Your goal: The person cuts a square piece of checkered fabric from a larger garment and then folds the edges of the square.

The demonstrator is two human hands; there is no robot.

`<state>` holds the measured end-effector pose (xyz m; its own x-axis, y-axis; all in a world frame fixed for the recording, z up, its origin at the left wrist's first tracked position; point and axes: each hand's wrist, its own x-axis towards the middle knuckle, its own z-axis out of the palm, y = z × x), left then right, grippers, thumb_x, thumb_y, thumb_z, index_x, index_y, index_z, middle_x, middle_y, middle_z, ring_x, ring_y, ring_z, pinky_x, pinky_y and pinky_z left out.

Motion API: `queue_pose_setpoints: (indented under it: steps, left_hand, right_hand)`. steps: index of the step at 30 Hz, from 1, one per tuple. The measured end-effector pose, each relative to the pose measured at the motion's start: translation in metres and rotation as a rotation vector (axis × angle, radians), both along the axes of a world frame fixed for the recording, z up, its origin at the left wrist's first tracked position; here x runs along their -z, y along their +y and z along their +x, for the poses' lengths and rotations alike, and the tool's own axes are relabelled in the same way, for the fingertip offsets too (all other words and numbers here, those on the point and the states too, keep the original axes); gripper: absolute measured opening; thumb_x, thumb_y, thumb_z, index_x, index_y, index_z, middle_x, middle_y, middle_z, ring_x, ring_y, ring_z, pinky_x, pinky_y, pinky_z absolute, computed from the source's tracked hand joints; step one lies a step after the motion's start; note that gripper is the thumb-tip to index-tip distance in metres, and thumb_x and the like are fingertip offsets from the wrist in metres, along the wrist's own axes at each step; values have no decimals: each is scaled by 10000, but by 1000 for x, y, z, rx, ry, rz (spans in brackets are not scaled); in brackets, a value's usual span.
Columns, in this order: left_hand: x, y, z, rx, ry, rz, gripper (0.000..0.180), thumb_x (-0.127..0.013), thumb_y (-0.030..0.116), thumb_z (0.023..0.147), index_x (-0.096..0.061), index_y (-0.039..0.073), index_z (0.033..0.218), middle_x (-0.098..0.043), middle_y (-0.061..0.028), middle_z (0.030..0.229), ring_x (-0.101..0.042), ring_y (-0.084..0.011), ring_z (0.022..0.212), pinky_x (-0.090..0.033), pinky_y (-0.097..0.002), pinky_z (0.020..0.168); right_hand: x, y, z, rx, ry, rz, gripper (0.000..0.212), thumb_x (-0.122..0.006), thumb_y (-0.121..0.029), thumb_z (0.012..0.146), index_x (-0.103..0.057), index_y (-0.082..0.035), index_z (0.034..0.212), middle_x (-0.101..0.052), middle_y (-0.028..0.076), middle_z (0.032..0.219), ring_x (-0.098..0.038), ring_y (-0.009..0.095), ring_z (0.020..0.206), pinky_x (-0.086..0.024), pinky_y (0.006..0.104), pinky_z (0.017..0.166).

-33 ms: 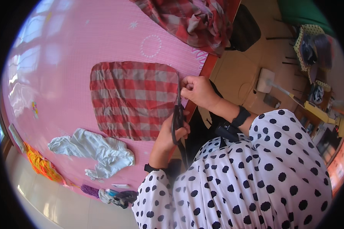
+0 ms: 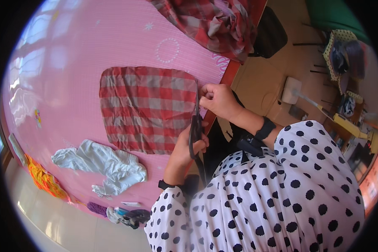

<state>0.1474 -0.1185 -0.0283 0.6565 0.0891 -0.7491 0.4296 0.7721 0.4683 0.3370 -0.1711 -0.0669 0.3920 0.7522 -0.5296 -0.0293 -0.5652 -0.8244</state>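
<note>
A piece of red and grey plaid cloth (image 2: 149, 109) lies wrinkled on the pink-covered table. Along its right edge run the blades of a pair of scissors (image 2: 195, 133) with dark handles. My left hand (image 2: 184, 149) is closed around those handles, below the cloth's right corner. On the other side of the blades, my right hand (image 2: 220, 100) has its fingers curled in a pinch close to the cloth's edge. What sits between these fingertips is too small to make out.
More red plaid fabric (image 2: 227, 33) is bunched at the table's far right edge. A crumpled pale blue garment (image 2: 109, 166) lies nearer left. Orange cloth (image 2: 46, 178) and a purple bundle (image 2: 97, 208) line the left edge. A dark chair (image 2: 271, 33) stands beside the table.
</note>
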Motion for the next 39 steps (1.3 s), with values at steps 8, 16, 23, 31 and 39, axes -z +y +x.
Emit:
queue_pose_setpoints:
  steps: [8, 16, 23, 31, 39]
  left_hand:
    - [4, -5, -11, -2, 26, 26, 579, -595, 52, 738, -499, -42, 1301, -629, -70, 755, -595, -146, 619, -482, -260, 594]
    - [12, -24, -15, -94, -16, 56, 539, -595, 62, 760, -507, -44, 1280, -641, -71, 744, -611, -143, 597, -479, -265, 560]
    - [-3, -45, -8, -172, -2, 59, 509, -612, 68, 770, -525, -52, 1257, -621, -64, 728, -598, -146, 619, -473, -273, 578]
    - [-22, -88, -39, 88, 290, 568, 584, -698, 116, 730, -531, 67, 1288, -651, -185, 751, -666, -354, 702, -529, -414, 680]
    - [-58, -156, -80, 121, 539, 628, 514, -668, 180, 762, -564, 97, 1258, -692, -191, 810, -674, -415, 804, -533, -510, 751]
  right_hand:
    - [0, 6, -3, -59, 35, -40, 164, -702, -116, 787, -695, 28, 866, -665, 51, 642, -592, 68, 581, -486, 254, 569]
    - [5, 8, 0, -130, 50, -18, 141, -708, -107, 784, -684, 19, 842, -651, 41, 632, -582, 61, 586, -480, 253, 560]
    - [-13, 1, 10, -274, -17, -43, 66, -668, -31, 810, -657, 26, 841, -590, -29, 635, -526, 13, 613, -436, 222, 550]
    - [-34, -15, 37, -1036, -315, -208, 202, -677, -231, 752, -694, -30, 742, -667, 148, 677, -671, 289, 645, -533, 411, 619]
    - [-75, -20, -4, -1274, -564, 106, 175, -655, -240, 820, -618, -69, 817, -651, 140, 759, -663, 370, 729, -518, 490, 644]
